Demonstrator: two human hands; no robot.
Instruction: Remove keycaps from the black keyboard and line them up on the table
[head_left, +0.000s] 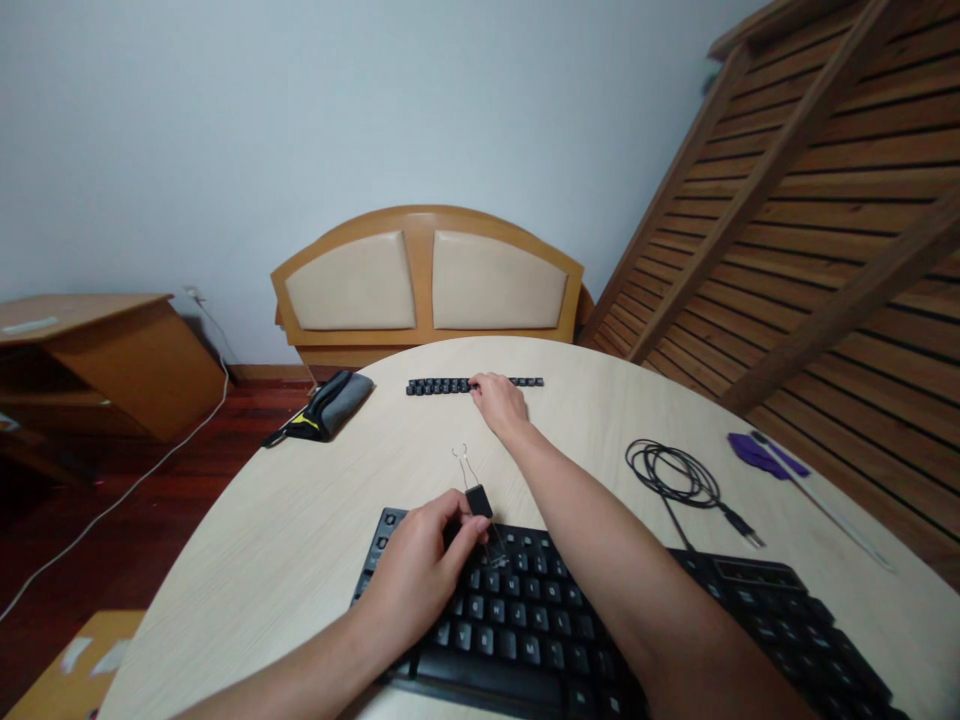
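Two bare hands work at a round pale table (262,560). The left hand (420,555) holds a key puller (478,502) by its black middle, pinched between thumb and fingers; one pair of thin wires points toward the far side of the table, the other down over the keyboard (517,615). Whether the lower wires touch the keys cannot be told. The keyboard lies at the near edge, partly hidden beneath both forearms; bare sockets show at its far left corner. The right hand (500,400) reaches across to the loose keys (436,386), which lie lined up near the far edge. Its fingertips are drawn close together at the line; whether they grip a key cannot be told. To the right lie a coiled cable (671,475), a purple cloth (754,455) and a thin white stick (825,505) partly across the cloth. At the far left rests a black and grey object with yellow trim (326,408).
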